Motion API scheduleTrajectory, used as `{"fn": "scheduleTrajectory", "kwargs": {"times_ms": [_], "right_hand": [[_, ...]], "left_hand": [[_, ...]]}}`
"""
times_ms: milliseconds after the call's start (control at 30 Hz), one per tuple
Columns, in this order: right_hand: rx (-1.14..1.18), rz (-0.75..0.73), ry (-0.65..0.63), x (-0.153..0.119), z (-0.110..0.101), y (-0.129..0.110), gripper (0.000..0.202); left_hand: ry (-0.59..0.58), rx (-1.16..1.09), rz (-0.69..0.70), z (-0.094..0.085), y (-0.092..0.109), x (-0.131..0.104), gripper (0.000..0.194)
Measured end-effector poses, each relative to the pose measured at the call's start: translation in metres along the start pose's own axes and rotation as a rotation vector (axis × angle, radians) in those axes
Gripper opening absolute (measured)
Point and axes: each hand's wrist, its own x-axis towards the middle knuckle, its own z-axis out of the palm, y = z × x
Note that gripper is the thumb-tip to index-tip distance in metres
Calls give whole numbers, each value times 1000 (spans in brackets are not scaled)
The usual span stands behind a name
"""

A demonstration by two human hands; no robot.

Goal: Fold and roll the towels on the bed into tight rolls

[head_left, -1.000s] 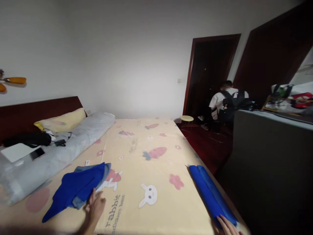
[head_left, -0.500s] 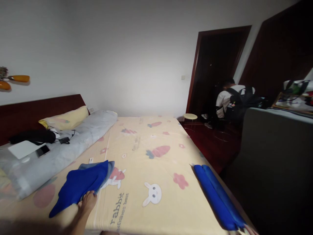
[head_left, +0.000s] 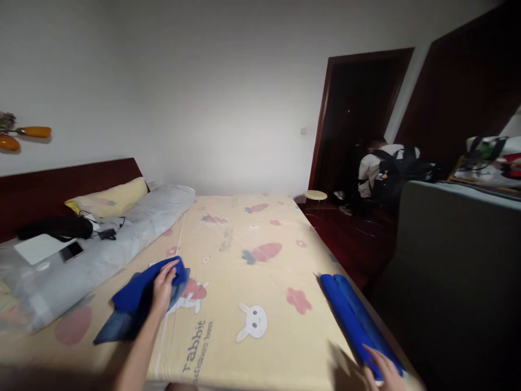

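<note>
A blue cloth [head_left: 136,288] with a duller grey-blue underside lies rumpled on the left part of the bed. My left hand [head_left: 163,285] has its fingers closed on the far right corner of this cloth, which lifts a little. Along the bed's right edge rests a long rolled blue cloth [head_left: 352,317], made of two rolls side by side. My right hand [head_left: 382,369] is at the near end of it, fingers bent over the blue fabric, partly cut off by the frame's bottom edge.
The bed [head_left: 228,347] has a cream sheet with rabbits and carrots. A grey folded quilt [head_left: 134,233] bears a laptop [head_left: 40,248], a phone [head_left: 71,251] and a black bag. Beyond are a stool [head_left: 315,195] and a bent-over person [head_left: 370,168]; a dark cabinet [head_left: 456,260] stands right.
My left hand has moved up and forward to the cloth's far corner, folding it and baring more of the underside. My right hand has come further into view over the roll's near end.
</note>
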Motion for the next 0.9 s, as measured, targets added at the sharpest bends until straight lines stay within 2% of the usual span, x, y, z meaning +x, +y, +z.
{"fn": "scheduleTrajectory", "kwargs": {"times_ms": [67,167,267,333,400,500,600,767,900], "right_hand": [[163,82,-110,1,29,-47,39],[449,194,-400,-7,68,-125,44],[644,186,-531,-19,97,-185,43],[670,131,-566,-27,109,-206,39],[639,66,-582,-34,116,-212,34],[557,-7,-603,-44,120,-203,24],[450,-69,-604,-56,122,-187,19],[235,-240,-470,-79,136,-160,27],[180,-236,-555,-92,145,-142,28]], "left_hand": [[-156,-198,-7,30,28,-28,52],[-359,-336,-28,76,53,-86,41],[-526,-345,-17,116,51,-151,30],[-602,-361,-62,135,39,-189,25],[-655,-402,-146,146,26,-218,25],[-704,-448,-241,150,13,-241,33],[-720,-423,-262,146,10,-247,28],[-748,-340,-247,144,6,-251,26],[-800,-269,-153,146,-6,-262,31]]}}
